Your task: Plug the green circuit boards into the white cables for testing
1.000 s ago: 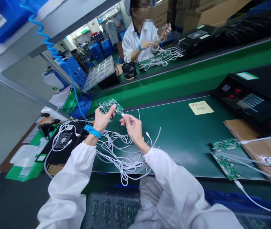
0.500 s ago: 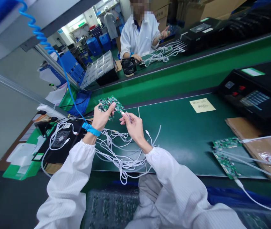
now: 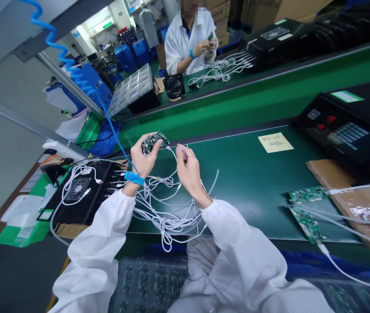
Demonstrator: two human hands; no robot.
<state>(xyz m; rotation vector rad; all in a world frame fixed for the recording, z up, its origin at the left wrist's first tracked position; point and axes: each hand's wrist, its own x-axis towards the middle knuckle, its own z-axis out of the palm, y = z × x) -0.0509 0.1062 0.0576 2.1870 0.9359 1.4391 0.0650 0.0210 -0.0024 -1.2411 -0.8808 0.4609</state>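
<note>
The green circuit board is up in the left hand, raised above the green surface, with the thumb laid across its face and the fingers behind it. Its visible length runs mainly sideways, from the left palm toward the right hand, its right end slightly raised; the thumb and the slant hide the full outline. The left hand is thus the one in contact, while the right stands just beside the board's right end, apart from it, with fingers curled in and tips close together; whether they pinch anything cannot be told. The side that matters is the one facing the right hand: there a white cable plug appears to meet the board's lower right edge, though how deeply it sits is too small to judge. Its lead drops through the gap between the hands toward the white cable bundle below.
</note>
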